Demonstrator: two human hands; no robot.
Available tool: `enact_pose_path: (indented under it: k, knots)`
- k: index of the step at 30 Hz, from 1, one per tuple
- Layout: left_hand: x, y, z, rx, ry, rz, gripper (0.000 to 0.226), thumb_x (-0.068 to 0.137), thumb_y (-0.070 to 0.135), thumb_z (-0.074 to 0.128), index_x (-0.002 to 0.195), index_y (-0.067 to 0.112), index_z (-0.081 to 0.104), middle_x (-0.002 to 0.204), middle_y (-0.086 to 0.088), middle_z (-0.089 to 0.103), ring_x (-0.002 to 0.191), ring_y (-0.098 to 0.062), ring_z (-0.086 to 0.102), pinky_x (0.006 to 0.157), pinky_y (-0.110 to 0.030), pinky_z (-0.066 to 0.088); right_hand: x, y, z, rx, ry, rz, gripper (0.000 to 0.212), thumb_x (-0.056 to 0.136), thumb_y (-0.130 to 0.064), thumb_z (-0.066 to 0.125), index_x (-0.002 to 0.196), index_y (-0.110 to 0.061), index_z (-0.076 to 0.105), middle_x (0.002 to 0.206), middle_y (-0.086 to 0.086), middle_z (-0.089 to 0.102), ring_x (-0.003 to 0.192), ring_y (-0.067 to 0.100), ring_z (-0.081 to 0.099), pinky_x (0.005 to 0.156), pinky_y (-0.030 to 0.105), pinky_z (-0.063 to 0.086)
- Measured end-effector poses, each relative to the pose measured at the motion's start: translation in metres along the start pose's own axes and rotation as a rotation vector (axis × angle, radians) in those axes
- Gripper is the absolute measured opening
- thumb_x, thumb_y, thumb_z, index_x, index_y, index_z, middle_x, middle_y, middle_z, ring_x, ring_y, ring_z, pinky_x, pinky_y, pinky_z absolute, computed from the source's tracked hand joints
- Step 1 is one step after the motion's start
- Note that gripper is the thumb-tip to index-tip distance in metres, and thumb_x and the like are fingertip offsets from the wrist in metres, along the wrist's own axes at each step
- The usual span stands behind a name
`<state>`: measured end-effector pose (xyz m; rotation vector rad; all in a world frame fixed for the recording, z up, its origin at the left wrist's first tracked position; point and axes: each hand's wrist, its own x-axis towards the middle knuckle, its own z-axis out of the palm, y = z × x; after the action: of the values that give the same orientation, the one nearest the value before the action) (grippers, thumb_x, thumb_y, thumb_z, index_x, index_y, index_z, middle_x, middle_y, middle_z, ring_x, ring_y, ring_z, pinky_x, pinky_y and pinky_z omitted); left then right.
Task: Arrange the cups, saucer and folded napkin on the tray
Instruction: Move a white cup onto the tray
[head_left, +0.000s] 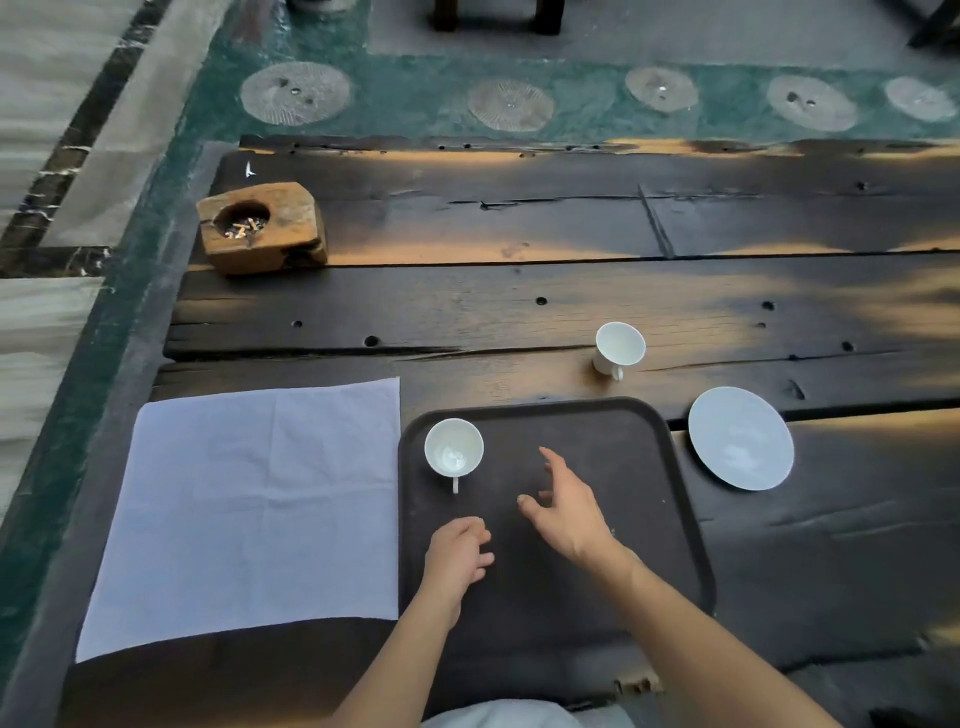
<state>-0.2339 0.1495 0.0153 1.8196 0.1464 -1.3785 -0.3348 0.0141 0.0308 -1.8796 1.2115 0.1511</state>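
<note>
1. While the left hand (460, 553), loosely curled and empty, hovers over the tray (670, 519), one white cup (453, 448) stands beyond it in the tray's far-left corner.
2. Right hand (563, 506): fingers spread, empty, mid-tray.
3. Second cup (619, 349), saucer (741, 438), napkin (249, 509): on table (519, 312), off tray.

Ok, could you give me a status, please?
Left hand, right hand empty, above tray. One cup on tray; other cup, saucer, flat napkin off it. Ashtray far corner, out of the way.

We are looking down on a dark plank table (467, 312). A napkin (249, 509) is lying spread at the near left, with a tray (597, 431) sitting just beside it. A cup (618, 348) is standing beyond the tray, a saucer (740, 438) is resting to its right, and an ashtray (262, 226) is sitting at the far left.
</note>
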Motion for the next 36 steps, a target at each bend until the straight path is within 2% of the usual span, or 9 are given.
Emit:
enact_pose_path:
  k: [3, 6, 8, 13, 19, 27, 29, 32, 36]
  knots:
    - [-0.005, -0.003, 0.009, 0.061, -0.009, 0.063, 0.018, 0.101, 0.027, 0.059, 0.106, 0.016, 0.073, 0.109, 0.002, 0.074, 0.1, -0.021, 0.073, 0.091, -0.034, 0.061, 0.003, 0.013, -0.023, -0.04, 0.015, -0.022, 0.077, 0.091, -0.031, 0.065, 0.156, -0.026, 0.024, 0.149, 0.008, 0.047, 0.122, 0.021, 0.06, 0.106, 0.034, 0.045]
    - [-0.006, 0.0, 0.025, 0.119, 0.003, 0.117, 0.029, 0.099, 0.035, 0.063, 0.087, 0.011, 0.074, 0.1, -0.002, 0.078, 0.09, -0.018, 0.075, 0.087, -0.034, 0.06, 0.011, 0.027, -0.05, -0.072, 0.042, -0.033, 0.076, 0.091, -0.031, 0.065, 0.156, -0.024, 0.026, 0.15, 0.009, 0.047, 0.125, 0.025, 0.057, 0.107, 0.035, 0.044]
    - [-0.003, 0.005, 0.039, 0.124, 0.011, 0.139, 0.03, 0.098, 0.037, 0.063, 0.083, 0.013, 0.072, 0.097, 0.0, 0.079, 0.084, -0.015, 0.074, 0.085, -0.035, 0.06, 0.017, 0.036, -0.068, -0.078, 0.067, -0.03, 0.076, 0.091, -0.033, 0.065, 0.155, -0.024, 0.026, 0.15, 0.009, 0.047, 0.125, 0.027, 0.057, 0.107, 0.039, 0.044]
    - [0.007, 0.031, 0.081, 0.076, 0.053, 0.165, 0.01, 0.098, 0.017, 0.059, 0.097, 0.017, 0.069, 0.103, -0.004, 0.077, 0.083, -0.02, 0.07, 0.078, -0.033, 0.057, 0.036, 0.06, -0.111, -0.052, 0.074, -0.03, 0.079, 0.089, -0.032, 0.067, 0.156, -0.024, 0.026, 0.147, 0.008, 0.051, 0.12, 0.026, 0.061, 0.107, 0.041, 0.044]
    - [0.024, 0.071, 0.128, 0.104, 0.07, 0.202, 0.013, 0.102, 0.025, 0.055, 0.102, 0.024, 0.068, 0.106, 0.0, 0.076, 0.098, -0.026, 0.074, 0.088, -0.039, 0.059, 0.061, 0.082, -0.15, -0.021, 0.048, -0.058, 0.076, 0.09, -0.029, 0.065, 0.156, -0.022, 0.026, 0.154, 0.004, 0.045, 0.127, 0.025, 0.057, 0.111, 0.04, 0.041]
    - [0.047, 0.118, 0.166, 0.123, 0.116, 0.231, 0.015, 0.103, 0.032, 0.054, 0.097, 0.031, 0.067, 0.108, 0.004, 0.075, 0.097, -0.022, 0.074, 0.088, -0.037, 0.059, 0.102, 0.097, -0.173, 0.028, -0.001, -0.054, 0.078, 0.09, -0.034, 0.064, 0.156, -0.027, 0.023, 0.153, 0.007, 0.045, 0.13, 0.027, 0.055, 0.11, 0.043, 0.042]
    - [0.055, 0.128, 0.173, 0.135, 0.121, 0.233, 0.015, 0.103, 0.033, 0.053, 0.095, 0.032, 0.066, 0.108, 0.003, 0.074, 0.098, -0.022, 0.074, 0.09, -0.039, 0.059, 0.114, 0.098, -0.175, 0.037, -0.002, -0.055, 0.079, 0.091, -0.033, 0.065, 0.156, -0.026, 0.022, 0.153, 0.007, 0.045, 0.128, 0.026, 0.057, 0.107, 0.039, 0.044]
    - [0.068, 0.142, 0.182, 0.145, 0.121, 0.22, 0.015, 0.103, 0.032, 0.052, 0.096, 0.031, 0.066, 0.11, 0.002, 0.074, 0.099, -0.022, 0.073, 0.091, -0.04, 0.059, 0.128, 0.097, -0.178, 0.061, -0.008, -0.065, 0.079, 0.093, -0.027, 0.064, 0.157, -0.026, 0.018, 0.152, 0.003, 0.045, 0.118, 0.023, 0.06, 0.092, 0.027, 0.039]
    - [0.09, 0.158, 0.195, 0.142, 0.106, 0.196, 0.02, 0.104, 0.033, 0.051, 0.115, 0.024, 0.065, 0.113, 0.002, 0.073, 0.099, -0.022, 0.073, 0.091, -0.038, 0.058, 0.148, 0.097, -0.181, 0.075, 0.021, -0.113, 0.082, 0.092, -0.019, 0.065, 0.157, -0.025, 0.014, 0.146, 0.004, 0.049, 0.115, 0.024, 0.059, 0.083, 0.021, 0.036]
